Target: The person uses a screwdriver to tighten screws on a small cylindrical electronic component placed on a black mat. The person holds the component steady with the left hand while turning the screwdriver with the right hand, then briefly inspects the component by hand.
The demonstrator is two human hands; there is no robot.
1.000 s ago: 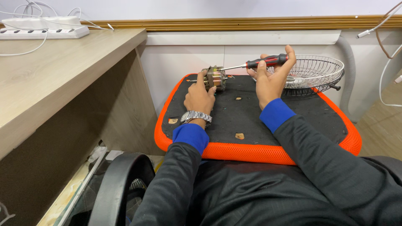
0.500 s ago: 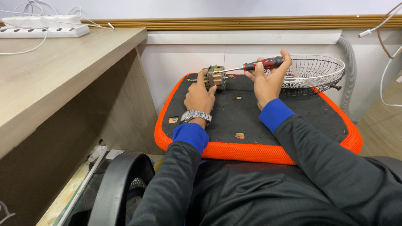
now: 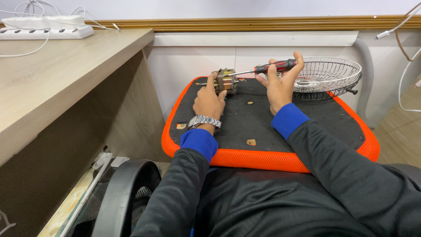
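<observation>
Hands meet over a small electric motor (image 3: 226, 81) in the head view, the only view there is. The left hand (image 3: 209, 102) is closed on the motor, thumb and fingers wrapped about its near side, holding it upright on the black pad. The motor is a squat, round block with a dull brass-and-grey stack of metal plates, a darker core, and a thin shaft end showing at its left. It sits at the fingertips of the left hand, just ahead of the knuckles.

The right hand (image 3: 279, 85) is clamped on a screwdriver (image 3: 263, 69), whose red-and-black handle lies across the raised fingers and thumb. Its slim steel shank runs leftward from that hand and its tip touches the top of the motor.

Under both wrists lies a cushion (image 3: 263, 159) with an orange mesh rim and a black top, dotted with small brown scraps. A silver wristwatch (image 3: 204, 120) circles the left wrist above a blue cuff. Just beyond the right hand rests a white wire fan guard (image 3: 329, 75). Well to the left of the left hand stands a wooden desk (image 3: 57, 79) carrying a white power strip (image 3: 46, 27).
</observation>
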